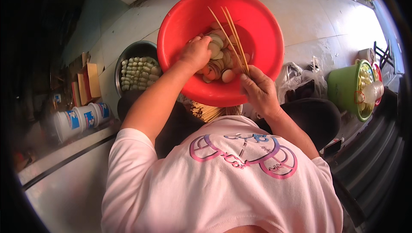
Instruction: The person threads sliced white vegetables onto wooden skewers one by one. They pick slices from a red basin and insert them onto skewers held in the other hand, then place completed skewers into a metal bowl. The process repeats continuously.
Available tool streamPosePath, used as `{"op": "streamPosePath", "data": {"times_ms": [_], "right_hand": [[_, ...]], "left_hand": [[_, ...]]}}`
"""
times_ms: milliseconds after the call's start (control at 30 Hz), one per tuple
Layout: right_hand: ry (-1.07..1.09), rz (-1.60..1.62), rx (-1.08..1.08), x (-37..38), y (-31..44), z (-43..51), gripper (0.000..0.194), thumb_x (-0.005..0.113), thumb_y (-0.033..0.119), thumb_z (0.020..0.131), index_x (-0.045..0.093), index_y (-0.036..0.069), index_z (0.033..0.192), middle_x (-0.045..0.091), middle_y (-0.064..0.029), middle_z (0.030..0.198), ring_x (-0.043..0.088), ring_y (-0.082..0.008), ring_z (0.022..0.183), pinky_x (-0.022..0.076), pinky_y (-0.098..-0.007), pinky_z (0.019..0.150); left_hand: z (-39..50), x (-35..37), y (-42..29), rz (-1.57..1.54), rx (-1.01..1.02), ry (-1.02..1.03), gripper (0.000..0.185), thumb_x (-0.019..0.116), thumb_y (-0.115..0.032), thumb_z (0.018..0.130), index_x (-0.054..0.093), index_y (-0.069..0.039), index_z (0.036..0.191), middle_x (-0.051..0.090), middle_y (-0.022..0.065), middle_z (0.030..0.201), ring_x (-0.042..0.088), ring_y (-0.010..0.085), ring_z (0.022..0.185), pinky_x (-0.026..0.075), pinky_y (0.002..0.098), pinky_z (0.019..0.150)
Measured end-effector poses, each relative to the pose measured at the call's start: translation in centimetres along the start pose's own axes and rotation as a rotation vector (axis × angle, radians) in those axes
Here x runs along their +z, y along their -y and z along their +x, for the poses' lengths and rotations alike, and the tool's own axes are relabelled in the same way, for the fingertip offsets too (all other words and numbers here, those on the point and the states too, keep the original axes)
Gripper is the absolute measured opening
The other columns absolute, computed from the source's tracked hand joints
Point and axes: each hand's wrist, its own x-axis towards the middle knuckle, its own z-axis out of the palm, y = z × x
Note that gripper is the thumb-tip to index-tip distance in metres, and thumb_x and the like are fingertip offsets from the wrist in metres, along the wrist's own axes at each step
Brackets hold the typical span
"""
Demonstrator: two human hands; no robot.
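Observation:
A large red plastic basin (pixel 267 43) stands in front of me, with a heap of thin round vegetable slices (pixel 228 76) at its bottom, possibly potato. My left hand (pixel 197 51) reaches into the basin from the left and grips several pale slices (pixel 216 47) by its thumb; its other fingertips are partly hidden. At the basin's near right side, my right hand (pixel 260 86) holds a few thin bamboo skewers (pixel 236 40) by their lower ends. They point up and away over the slices, one splayed left of the others.
A metal bowl (pixel 117 69) of skewered pale pieces (pixel 138 73) stands left of the basin. Bundled bamboo sticks (pixel 206 112) lie between my knees. Plastic bags (pixel 301 75) and a green bucket (pixel 342 88) are at right, white tubs (pixel 85 117) and an open cardboard box (pixel 88 81) at left.

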Motion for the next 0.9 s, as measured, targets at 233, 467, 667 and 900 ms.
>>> {"op": "streamPosePath", "data": {"times_ms": [233,467,667,900], "right_hand": [[0.013,-0.022,0.057,0.4,-0.1,0.8,0.019,0.050,0.012,0.097,0.057,-0.001,0.109,0.056,0.0004,0.084,0.051,-0.0070,0.073,0.0440,-0.0216,0.067],[0.021,0.008,0.145,0.6,-0.7,1.5,0.021,0.046,0.010,0.098,0.056,0.001,0.113,0.055,0.0011,0.081,0.049,-0.0055,0.066,0.0409,-0.0189,0.059],[-0.005,0.084,0.135,1.2,0.2,1.5,0.020,0.049,0.006,0.096,0.053,-0.001,0.114,0.056,-0.0012,0.080,0.054,-0.0082,0.069,0.0452,-0.0214,0.063],[0.069,0.070,0.180,0.8,-0.4,1.4,0.018,0.052,0.008,0.095,0.053,0.003,0.112,0.059,0.0001,0.088,0.052,-0.0063,0.064,0.0402,-0.0194,0.054]], "left_hand": [[0.1,-0.8,-1.1,0.168,0.015,0.004,0.021,0.067,-0.019,0.077,0.057,-0.010,0.094,0.061,0.0113,0.099,0.062,0.0329,0.091,0.052,0.0456,0.075],[1.3,-2.5,0.5,-0.290,-0.080,0.144,0.016,0.067,-0.009,0.073,0.057,-0.009,0.086,0.063,0.0070,0.088,0.063,0.0244,0.079,0.053,0.0380,0.065],[0.8,-6.0,-0.4,-1.432,-0.444,0.021,0.026,0.061,-0.003,0.083,0.053,-0.006,0.108,0.063,0.0063,0.095,0.063,0.0187,0.085,0.056,0.0330,0.068],[0.3,-6.2,-0.7,-1.661,-0.489,-0.126,0.027,0.057,-0.003,0.082,0.053,-0.002,0.109,0.061,0.0084,0.095,0.061,0.0189,0.083,0.057,0.0318,0.062]]}}
